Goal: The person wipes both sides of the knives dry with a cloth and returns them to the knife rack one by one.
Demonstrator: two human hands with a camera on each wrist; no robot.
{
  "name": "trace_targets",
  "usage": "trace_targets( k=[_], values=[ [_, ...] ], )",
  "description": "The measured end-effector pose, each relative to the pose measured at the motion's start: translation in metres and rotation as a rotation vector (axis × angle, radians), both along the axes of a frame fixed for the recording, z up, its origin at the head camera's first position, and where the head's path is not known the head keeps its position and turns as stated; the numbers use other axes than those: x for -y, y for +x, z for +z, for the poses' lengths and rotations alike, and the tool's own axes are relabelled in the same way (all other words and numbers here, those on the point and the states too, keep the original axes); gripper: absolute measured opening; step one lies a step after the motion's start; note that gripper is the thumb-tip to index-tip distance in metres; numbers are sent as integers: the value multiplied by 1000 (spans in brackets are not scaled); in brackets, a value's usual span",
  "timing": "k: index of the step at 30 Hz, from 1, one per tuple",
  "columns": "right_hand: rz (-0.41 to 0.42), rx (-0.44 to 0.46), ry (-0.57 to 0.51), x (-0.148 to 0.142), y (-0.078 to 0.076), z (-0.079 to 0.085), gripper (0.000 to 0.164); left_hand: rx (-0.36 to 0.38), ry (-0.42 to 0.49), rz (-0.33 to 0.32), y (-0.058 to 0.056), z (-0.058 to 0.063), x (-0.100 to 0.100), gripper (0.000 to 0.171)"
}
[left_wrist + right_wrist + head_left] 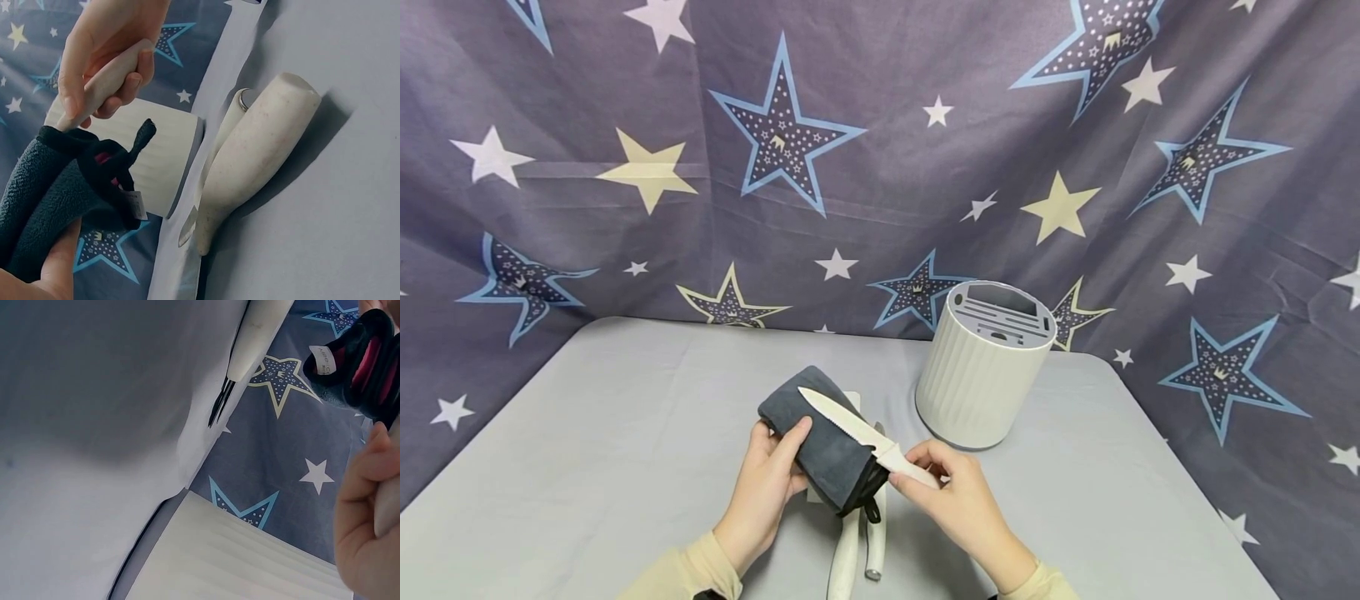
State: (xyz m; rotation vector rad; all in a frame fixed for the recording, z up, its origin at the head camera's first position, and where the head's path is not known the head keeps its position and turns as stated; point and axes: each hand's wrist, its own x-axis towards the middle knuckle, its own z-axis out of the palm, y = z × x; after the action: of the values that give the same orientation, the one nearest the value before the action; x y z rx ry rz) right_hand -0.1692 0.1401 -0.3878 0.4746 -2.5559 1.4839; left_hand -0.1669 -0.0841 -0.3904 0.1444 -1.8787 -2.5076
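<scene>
My left hand (769, 479) grips a folded dark grey cloth (831, 442) with black trim, its thumb lying on top. My right hand (951, 492) holds a white knife (842, 421) by its pale handle, which shows between the fingers in the left wrist view. The knife's serrated blade lies along the upper face of the cloth in the head view, tip pointing up and left. A small label (135, 205) and a loop hang from the cloth's edge. Below the cloth, two pale knife handles (844, 557) (876, 542) rest on the table, their blades mostly hidden.
A ribbed white knife block (977, 383) with a slotted grey top stands upright behind my right hand. Grey covering spreads over the table (625, 450). A star-patterned curtain (880, 167) hangs along the back and sides.
</scene>
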Motion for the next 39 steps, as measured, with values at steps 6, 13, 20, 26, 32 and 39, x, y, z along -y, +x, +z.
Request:
trace_targets(
  k=[6,13,20,26,32,39],
  values=[
    [0,-4,2,0,1,1,14,17,-20,24,-1,0,1,54],
    [-9,11,3,1,1,1,14,31,-64,39,-3,2,5,57],
    [4,-13,10,1,1,0,14,39,-93,47,-3,1,5,55],
    [12,-8,7,1,1,0,14,33,-97,28,-2,2,3,54],
    [16,-14,2,2,2,1,15,30,-103,-1,-1,4,1,54],
    [30,-22,-12,2,1,1,14,45,-148,-30,3,4,-1,56]
  ],
)
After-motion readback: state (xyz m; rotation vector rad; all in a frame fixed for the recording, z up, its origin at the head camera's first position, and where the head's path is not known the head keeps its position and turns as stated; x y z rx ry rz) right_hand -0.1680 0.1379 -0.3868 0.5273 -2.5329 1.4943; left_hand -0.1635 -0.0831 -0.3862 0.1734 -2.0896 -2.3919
